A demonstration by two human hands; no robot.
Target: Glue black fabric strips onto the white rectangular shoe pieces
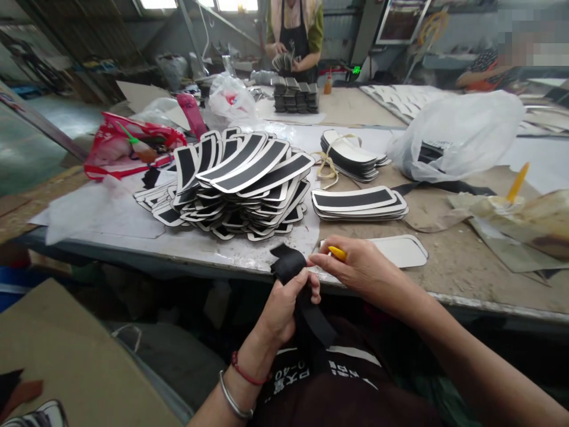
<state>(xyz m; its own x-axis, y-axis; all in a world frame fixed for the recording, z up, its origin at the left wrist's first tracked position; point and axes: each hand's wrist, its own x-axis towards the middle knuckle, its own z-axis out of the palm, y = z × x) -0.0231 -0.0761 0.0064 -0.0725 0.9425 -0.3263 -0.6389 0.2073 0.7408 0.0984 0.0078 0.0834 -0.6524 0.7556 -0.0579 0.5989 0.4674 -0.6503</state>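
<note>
My left hand is closed around a bundle of black strips, which curls over at the top and hangs down in front of the apron. My right hand grips a yellow stick; the stick's working end is hidden by the fingers. Its fingertips are close to the strips' curled edge, and I cannot tell whether they touch. Under and behind the right wrist lies a pale panel with rounded ends. Just beyond it is a short stack of curved white-edged pieces with black strips on them.
A large heap of similar pieces spreads at centre left. Behind sit a tied stack and a white plastic bag. At right, another yellow stick stands in a crusted container. Across the table a person handles pieces.
</note>
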